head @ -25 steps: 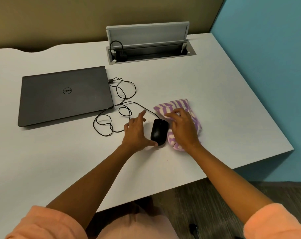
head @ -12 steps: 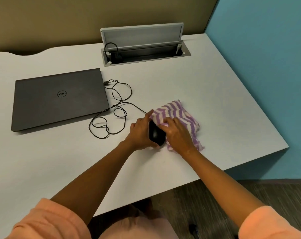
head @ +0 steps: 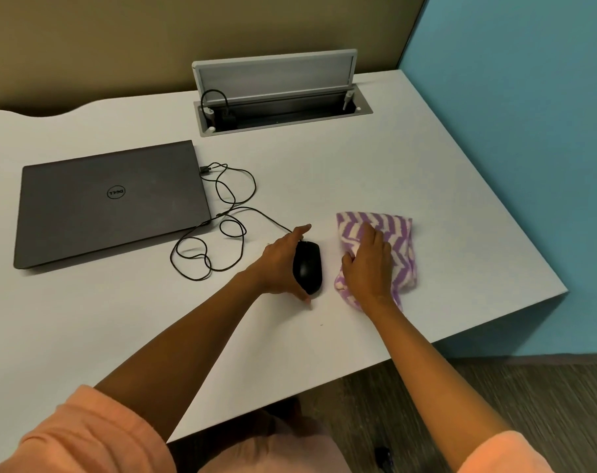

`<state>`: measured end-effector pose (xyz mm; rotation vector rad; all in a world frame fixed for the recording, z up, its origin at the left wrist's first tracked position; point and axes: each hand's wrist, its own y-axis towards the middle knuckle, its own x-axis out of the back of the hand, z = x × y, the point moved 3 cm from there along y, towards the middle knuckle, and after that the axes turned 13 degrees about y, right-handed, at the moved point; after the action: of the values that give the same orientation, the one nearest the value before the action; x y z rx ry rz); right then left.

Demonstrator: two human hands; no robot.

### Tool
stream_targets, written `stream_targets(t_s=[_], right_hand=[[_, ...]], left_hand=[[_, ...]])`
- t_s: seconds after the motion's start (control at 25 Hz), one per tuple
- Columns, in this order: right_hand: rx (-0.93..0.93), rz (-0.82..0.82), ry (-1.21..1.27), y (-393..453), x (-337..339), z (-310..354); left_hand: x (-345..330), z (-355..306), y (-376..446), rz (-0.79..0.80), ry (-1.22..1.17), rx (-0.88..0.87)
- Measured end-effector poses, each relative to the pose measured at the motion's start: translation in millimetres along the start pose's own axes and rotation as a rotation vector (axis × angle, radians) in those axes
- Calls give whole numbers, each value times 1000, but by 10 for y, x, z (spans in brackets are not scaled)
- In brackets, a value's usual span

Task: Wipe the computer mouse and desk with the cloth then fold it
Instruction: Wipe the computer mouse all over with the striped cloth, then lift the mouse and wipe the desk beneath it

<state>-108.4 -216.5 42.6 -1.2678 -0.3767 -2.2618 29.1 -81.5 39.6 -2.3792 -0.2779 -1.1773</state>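
Note:
A black wired computer mouse point(head: 310, 269) lies on the white desk point(head: 410, 165). My left hand point(head: 280, 264) holds it from its left side, forefinger along the far end and thumb at the near end. A purple-and-white zigzag cloth point(head: 400, 244) lies bunched on the desk just right of the mouse, a small gap between them. My right hand point(head: 368, 268) sits on top of the cloth with its fingers curled into the fabric, and it hides the cloth's middle.
A closed dark laptop point(head: 109, 199) lies at the left, and the mouse cable point(head: 222, 227) loops between it and the mouse. An open cable hatch point(head: 280, 110) is set into the back of the desk. The desk's right edge point(head: 515, 227) borders a blue wall.
My right hand has drawn the cloth off the mouse and to the right, opening a gap. My left hand has stayed on the mouse.

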Motion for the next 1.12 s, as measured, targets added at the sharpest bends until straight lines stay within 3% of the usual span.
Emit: stream_targets(t_s=[0.28, 0.48, 0.72, 0.92, 1.12], right_hand=[[-110, 124, -40, 208, 98, 28], [-163, 84, -30, 187, 31, 34], [-147, 40, -4, 193, -99, -9], [-112, 121, 113, 320, -232, 58], [-131, 208, -65, 512, -480, 334]], left_hand=[[-61, -44, 41, 15, 97, -23], [-85, -54, 35, -31, 132, -35], [294, 198, -116, -197, -81, 28], [694, 615, -360, -262, -199, 34], [907, 956, -572, -333, -223, 62]])
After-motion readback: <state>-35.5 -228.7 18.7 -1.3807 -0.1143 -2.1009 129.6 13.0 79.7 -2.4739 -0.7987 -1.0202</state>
